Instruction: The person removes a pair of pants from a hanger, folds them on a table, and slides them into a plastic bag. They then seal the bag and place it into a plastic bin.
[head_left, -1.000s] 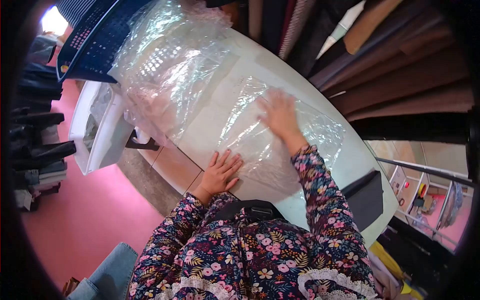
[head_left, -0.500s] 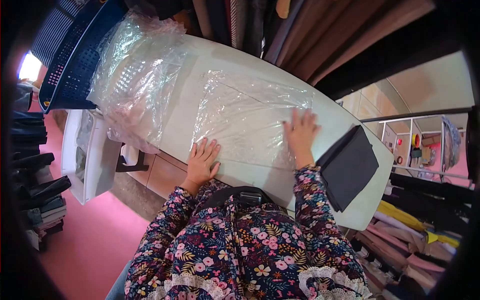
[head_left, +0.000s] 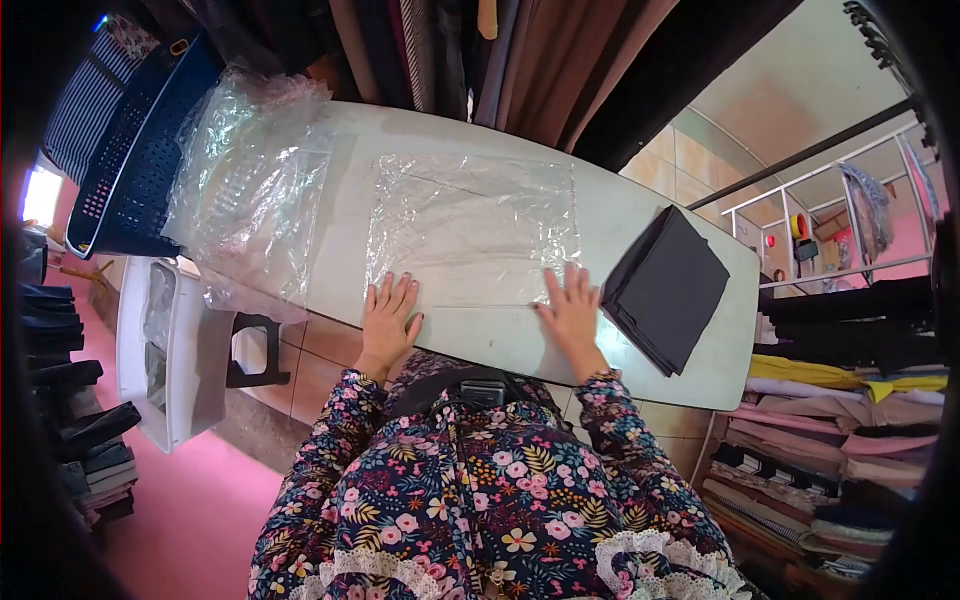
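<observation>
Both hands, left and right, press flat and open on the clear plastic bag, smoothing it; next probably the folded dark cloth.

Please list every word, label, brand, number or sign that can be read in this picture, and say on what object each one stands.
There are none that can be read. The clear plastic bag under the left hand and right hand shows no print, the folded dark cloth is plain, and the blue basket shows no legible label.
</observation>
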